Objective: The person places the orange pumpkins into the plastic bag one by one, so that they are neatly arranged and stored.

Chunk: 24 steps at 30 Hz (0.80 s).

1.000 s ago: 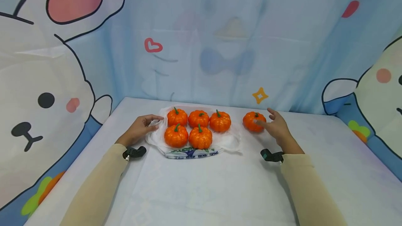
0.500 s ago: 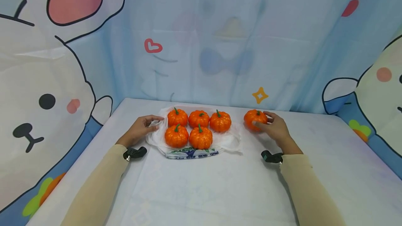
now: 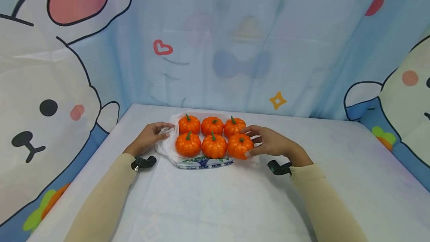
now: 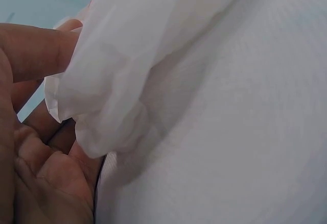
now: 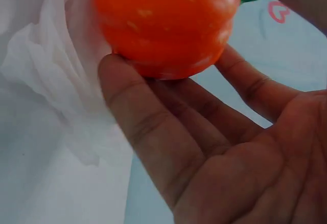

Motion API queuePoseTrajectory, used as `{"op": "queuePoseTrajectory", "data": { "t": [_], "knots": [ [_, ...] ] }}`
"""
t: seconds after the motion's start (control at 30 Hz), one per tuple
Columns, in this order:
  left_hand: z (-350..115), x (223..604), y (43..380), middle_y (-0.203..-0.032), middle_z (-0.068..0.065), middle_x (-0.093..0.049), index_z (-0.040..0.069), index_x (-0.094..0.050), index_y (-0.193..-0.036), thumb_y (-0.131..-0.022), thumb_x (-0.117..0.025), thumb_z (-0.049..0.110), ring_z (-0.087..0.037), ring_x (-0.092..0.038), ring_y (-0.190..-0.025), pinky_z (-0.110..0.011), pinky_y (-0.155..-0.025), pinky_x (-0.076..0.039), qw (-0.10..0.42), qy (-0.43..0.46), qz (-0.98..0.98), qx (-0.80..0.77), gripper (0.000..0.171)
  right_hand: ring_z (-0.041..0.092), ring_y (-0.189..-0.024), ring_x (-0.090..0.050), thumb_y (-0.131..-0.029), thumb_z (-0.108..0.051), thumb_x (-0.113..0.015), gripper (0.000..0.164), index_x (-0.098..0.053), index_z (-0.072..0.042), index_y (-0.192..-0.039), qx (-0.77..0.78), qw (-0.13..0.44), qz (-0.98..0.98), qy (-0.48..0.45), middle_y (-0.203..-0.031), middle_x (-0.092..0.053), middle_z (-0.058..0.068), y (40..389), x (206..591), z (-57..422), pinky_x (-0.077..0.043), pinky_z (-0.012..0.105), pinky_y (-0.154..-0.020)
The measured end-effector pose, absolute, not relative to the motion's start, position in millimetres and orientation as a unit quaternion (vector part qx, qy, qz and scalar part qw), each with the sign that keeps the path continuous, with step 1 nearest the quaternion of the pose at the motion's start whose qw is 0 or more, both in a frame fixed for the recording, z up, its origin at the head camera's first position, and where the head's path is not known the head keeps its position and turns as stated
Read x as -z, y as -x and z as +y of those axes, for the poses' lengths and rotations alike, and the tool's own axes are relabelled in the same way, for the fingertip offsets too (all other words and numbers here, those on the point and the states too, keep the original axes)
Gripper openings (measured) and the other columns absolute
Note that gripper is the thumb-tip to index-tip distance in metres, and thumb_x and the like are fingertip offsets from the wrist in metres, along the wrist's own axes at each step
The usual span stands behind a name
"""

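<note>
A white plastic bag [image 3: 168, 145] with blue and green print lies flattened on the table under several small orange pumpkins [image 3: 214, 145]. My left hand [image 3: 150, 137] pinches the bag's left edge; in the left wrist view thin white film [image 4: 110, 81] runs between thumb and fingers. My right hand [image 3: 273, 143] holds one pumpkin [image 3: 239, 147] at the front right of the group, thumb on its near side and fingers behind. The right wrist view has this pumpkin [image 5: 168, 25] between thumb and fingers, its green stem pointing right.
The pumpkins stand close together in two rows, the back right one [image 3: 234, 126] just behind the held one. A white cloth covers the table [image 3: 201, 204]. Behind it hangs a light blue cartoon curtain [image 3: 201, 85].
My right hand has gripped the lone pumpkin on the right and carried it left to the front right of the group. My left hand has stayed at the bag's edge.
</note>
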<state>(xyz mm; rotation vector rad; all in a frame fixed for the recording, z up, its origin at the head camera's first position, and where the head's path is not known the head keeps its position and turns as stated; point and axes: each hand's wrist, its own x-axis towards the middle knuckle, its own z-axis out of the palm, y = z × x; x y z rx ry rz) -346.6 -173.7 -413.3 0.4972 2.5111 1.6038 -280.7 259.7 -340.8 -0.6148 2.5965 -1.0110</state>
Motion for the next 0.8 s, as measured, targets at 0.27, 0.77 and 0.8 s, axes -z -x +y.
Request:
{"op": "queuePoseTrajectory", "data": {
  "t": [0.27,0.77,0.8],
  "knots": [
    [-172.3,411.1,342.8,-0.150,-0.011,-0.048,0.011,-0.061,-0.133,-0.095,-0.064,0.019,-0.033,-0.026,-0.150,-0.057,-0.123,-0.014,0.055,-0.166,0.832,-0.526,0.039,0.044,-0.133,-0.047,-0.085,-0.023,-0.076,0.068,-0.043,-0.009,-0.142,0.322,0.155,0.912,0.199,-0.149,-0.043,0.020,279.9,348.4,253.6,-0.046,0.054,-0.106],
    [-158.0,365.5,325.8,-0.165,-0.018,-0.015,0.011,-0.038,-0.152,-0.104,-0.044,0.034,-0.039,-0.003,-0.153,-0.068,-0.119,-0.011,0.012,-0.228,0.887,-0.401,0.053,0.049,-0.142,-0.032,-0.094,-0.049,-0.059,0.077,-0.030,-0.010,-0.154,0.184,0.025,0.973,0.138,-0.156,-0.032,0.025,230.6,293.7,251.2,-0.035,0.068,-0.108],
    [-149.5,354.1,316.0,-0.165,-0.020,-0.012,0.012,-0.029,-0.156,-0.104,-0.041,0.040,-0.041,-0.001,-0.153,-0.067,-0.119,-0.011,0.003,-0.217,0.915,-0.340,0.060,0.051,-0.144,-0.027,-0.093,-0.054,-0.058,0.082,-0.028,-0.010,-0.155,0.171,0.016,0.977,0.124,-0.158,-0.028,0.026,224.0,291.3,249.6,-0.030,0.071,-0.109]
  ]
}}
